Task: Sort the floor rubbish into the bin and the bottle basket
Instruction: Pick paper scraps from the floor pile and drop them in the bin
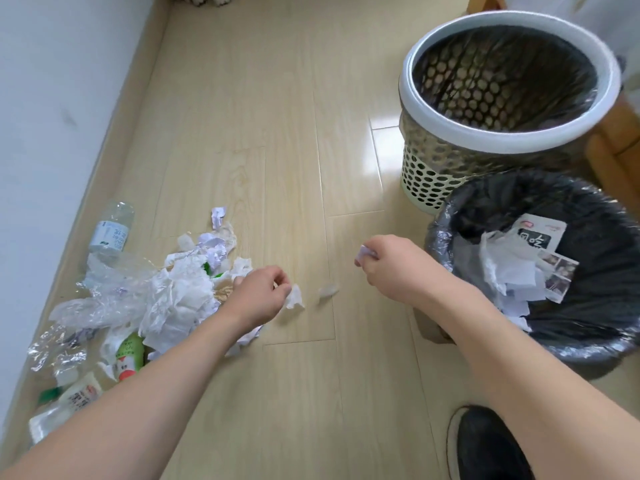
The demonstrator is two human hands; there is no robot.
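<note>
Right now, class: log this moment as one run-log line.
left hand: pinches tissue scrap | right hand: holds paper scrap | bin: holds paper | bottle basket: no bottles seen | pile: remains

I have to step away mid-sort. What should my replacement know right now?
Left hand: pinches a white scrap at floor level.
Right hand: pinches a paper scrap beside the bin.
Bin: black liner, already holds paper and a wrapper.
Basket: looks empty.
Left: pile of tissue, film and packets by the wall, clear bottle beside it, a green bottle in the pile, one small scrap between the hands.
No bottle sorted yet.
</note>
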